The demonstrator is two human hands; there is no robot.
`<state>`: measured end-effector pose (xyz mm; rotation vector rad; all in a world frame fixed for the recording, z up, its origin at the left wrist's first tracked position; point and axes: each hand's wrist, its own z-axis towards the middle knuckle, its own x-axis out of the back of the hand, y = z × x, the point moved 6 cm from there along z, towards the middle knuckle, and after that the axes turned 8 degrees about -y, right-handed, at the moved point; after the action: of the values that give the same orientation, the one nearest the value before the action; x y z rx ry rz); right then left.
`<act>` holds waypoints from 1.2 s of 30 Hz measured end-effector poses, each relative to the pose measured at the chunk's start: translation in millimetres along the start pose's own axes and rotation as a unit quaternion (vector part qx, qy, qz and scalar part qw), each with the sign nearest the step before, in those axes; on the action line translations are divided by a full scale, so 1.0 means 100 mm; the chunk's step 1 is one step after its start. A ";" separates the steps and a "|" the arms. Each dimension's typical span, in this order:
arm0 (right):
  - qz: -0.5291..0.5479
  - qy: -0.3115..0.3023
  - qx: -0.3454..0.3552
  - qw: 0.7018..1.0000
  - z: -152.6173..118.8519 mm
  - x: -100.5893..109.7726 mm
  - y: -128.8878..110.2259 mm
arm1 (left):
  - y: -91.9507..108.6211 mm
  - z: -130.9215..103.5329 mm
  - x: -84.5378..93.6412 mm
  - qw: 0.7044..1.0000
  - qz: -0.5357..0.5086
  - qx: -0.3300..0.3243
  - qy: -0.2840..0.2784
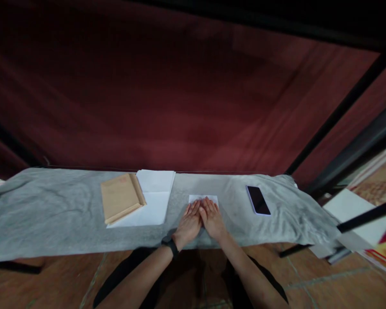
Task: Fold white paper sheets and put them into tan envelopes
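Left hand (189, 224) and right hand (212, 220) lie flat on white paper (193, 197), fingers straight and unclenched

white paper (194, 198): small piece, lying flat, lower centre of frame. upper edge straight, nearly level; both upper corners visible. middle covered, lower edge hidden; whether folded, cannot tell.

I have the sheet (193, 198) on the cloth (64, 219), beneath the left hand (189, 223) and the right hand (213, 221). Left of that sheet I see the paper stack (156, 206), the packet (120, 197) partly over it; right of the sheet, the phone (258, 200); behind the sheet, the backdrop (180, 107).
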<state>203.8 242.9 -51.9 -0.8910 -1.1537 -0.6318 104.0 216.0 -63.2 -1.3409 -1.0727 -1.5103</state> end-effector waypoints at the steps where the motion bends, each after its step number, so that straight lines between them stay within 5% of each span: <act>1: 0.010 -0.012 0.015 1.000 0.01 -0.04 -0.06 | 0.03 -0.01 -0.04 1.000 0.011 -0.004 -0.009; 8: -0.009 -0.028 0.015 0.999 -0.06 -0.24 0.06 | 0.02 -0.10 -0.15 0.999 0.032 0.018 -0.015; 21: -0.100 0.052 -0.044 0.993 -0.24 -0.15 0.49 | -0.22 -0.16 -0.14 0.992 0.013 0.121 0.021; 27: -0.098 0.054 -0.087 0.990 -0.26 -0.09 0.57 | -0.32 -0.15 0.00 0.987 0.020 0.157 0.032; 32: -0.065 0.031 -0.069 0.995 -0.10 0.03 0.48 | -0.18 0.04 0.14 0.995 -0.010 0.075 0.071; 36: -0.009 -0.019 0.002 1.000 0.03 -0.01 0.27 | 0.03 0.18 0.05 0.999 -0.013 -0.011 0.038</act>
<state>224.2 259.5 -59.4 -0.8932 -1.1971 -0.6303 112.2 232.3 -57.1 -1.2779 -1.0310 -1.5840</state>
